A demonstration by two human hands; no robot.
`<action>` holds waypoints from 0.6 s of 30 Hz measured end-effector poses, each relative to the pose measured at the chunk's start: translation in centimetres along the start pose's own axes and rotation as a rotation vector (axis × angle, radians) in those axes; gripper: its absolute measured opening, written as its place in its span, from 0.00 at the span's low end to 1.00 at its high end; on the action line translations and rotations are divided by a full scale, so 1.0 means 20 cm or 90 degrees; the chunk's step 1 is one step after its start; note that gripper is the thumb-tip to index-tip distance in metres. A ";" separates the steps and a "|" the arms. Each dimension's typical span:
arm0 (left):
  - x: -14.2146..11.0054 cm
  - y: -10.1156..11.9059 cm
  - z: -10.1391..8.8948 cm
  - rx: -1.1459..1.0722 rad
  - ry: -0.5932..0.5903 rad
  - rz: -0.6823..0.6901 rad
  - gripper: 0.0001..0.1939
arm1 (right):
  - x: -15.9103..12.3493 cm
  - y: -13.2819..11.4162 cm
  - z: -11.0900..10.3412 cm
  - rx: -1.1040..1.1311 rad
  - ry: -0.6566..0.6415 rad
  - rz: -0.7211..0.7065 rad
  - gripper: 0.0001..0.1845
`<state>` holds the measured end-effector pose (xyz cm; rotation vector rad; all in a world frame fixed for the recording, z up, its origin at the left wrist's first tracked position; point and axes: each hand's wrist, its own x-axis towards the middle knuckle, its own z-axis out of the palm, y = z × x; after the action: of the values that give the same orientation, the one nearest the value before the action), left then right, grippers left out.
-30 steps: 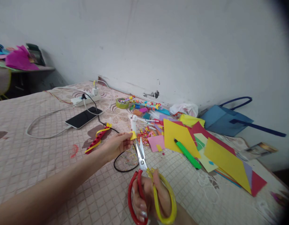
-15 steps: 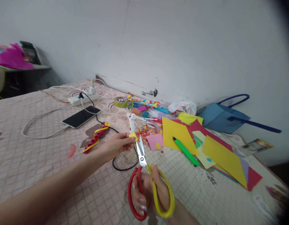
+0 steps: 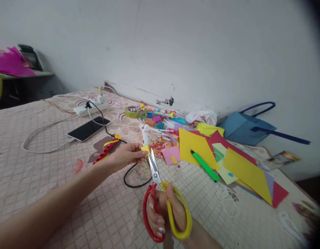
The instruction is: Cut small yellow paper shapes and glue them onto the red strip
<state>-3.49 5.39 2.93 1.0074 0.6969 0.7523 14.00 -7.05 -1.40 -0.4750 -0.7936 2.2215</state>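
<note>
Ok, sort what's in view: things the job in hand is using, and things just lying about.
In use:
Scissors, held, blades parted
Small yellow piece, held by the blade tips

Apparently just lying about:
Phone
Power strip
Blue bag
Tape roll

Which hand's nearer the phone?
Left: the left hand is to the lower right of the phone in view; the right hand is farther that way, holding the scissors.
</note>
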 end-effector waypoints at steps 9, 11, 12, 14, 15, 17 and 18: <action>0.01 0.01 -0.03 0.027 -0.040 0.002 0.07 | 0.00 0.02 0.01 0.001 0.012 -0.026 0.33; 0.01 0.02 -0.03 0.032 -0.041 0.001 0.07 | 0.00 0.02 0.01 -0.001 0.010 -0.025 0.33; 0.01 0.02 -0.03 0.032 -0.041 0.000 0.07 | 0.00 0.02 0.01 -0.002 0.008 -0.022 0.33; 0.01 0.02 -0.03 0.033 -0.038 -0.001 0.08 | 0.00 0.02 0.02 0.000 0.006 -0.019 0.32; 0.01 0.02 -0.03 0.033 -0.036 -0.002 0.08 | 0.00 0.02 0.02 0.004 0.003 -0.020 0.32; 0.00 0.03 -0.03 0.035 -0.032 -0.005 0.08 | 0.01 0.02 0.02 0.010 -0.008 -0.024 0.31; 0.00 0.03 -0.03 0.037 -0.029 -0.007 0.08 | 0.01 0.02 0.03 0.012 -0.015 -0.026 0.31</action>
<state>-4.04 5.90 3.31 1.0697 0.6871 0.7010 13.40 -7.35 -1.23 -0.4194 -0.7873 2.1983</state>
